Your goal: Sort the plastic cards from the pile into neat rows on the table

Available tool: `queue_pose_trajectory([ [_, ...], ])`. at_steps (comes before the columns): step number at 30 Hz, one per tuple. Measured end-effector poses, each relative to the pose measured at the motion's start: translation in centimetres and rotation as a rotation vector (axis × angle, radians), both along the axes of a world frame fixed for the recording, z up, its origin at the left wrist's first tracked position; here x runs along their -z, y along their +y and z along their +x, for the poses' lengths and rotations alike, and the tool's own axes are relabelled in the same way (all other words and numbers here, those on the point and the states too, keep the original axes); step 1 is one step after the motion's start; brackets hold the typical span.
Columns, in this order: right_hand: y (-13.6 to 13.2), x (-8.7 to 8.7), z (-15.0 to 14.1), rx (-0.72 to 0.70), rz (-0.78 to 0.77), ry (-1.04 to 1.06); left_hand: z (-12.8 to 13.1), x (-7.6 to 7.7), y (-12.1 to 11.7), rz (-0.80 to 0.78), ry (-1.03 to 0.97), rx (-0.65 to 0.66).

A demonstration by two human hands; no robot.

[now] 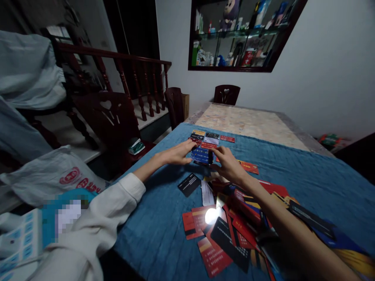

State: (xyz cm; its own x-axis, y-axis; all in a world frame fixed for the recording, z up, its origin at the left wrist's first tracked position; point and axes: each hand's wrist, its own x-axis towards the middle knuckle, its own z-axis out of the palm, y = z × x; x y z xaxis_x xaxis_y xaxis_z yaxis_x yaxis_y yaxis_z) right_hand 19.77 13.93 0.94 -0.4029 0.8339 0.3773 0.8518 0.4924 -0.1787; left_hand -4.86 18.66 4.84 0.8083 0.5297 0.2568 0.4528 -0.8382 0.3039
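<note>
A blue card [200, 155] lies between my two hands, over the rows of cards on the cloth. My right hand [227, 163] has its fingers and thumb at the card's right edge, pinching it. At the left edge, my left hand [177, 153] reaches in with fingers stretched and thumb apart; whether its fingertips touch the card I cannot tell. Behind them, a yellow-and-black card [198, 135], a dark card [212, 135] and a red card [227, 139] lie in a row. Nearer to me is a black card [189, 184].
Loose cards, such as a red card [215, 257], lie heaped under my right forearm. One glares with reflected light. The blue cloth [158, 218] covers the near part of the table. A chair [109, 121] stands at the left, with a tissue pack [136, 147] on its seat.
</note>
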Motion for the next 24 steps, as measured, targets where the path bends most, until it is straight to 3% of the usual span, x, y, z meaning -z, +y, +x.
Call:
queue_pose_trajectory([
  [12,3.4,-0.1,2.0,0.196,-0.132,-0.09,4.0,2.2,5.0,0.05,0.158,-0.148],
  [24,5.3,0.3,1.4,0.254,-0.258,-0.198,5.4,3.0,7.0,0.003,0.314,-0.214],
])
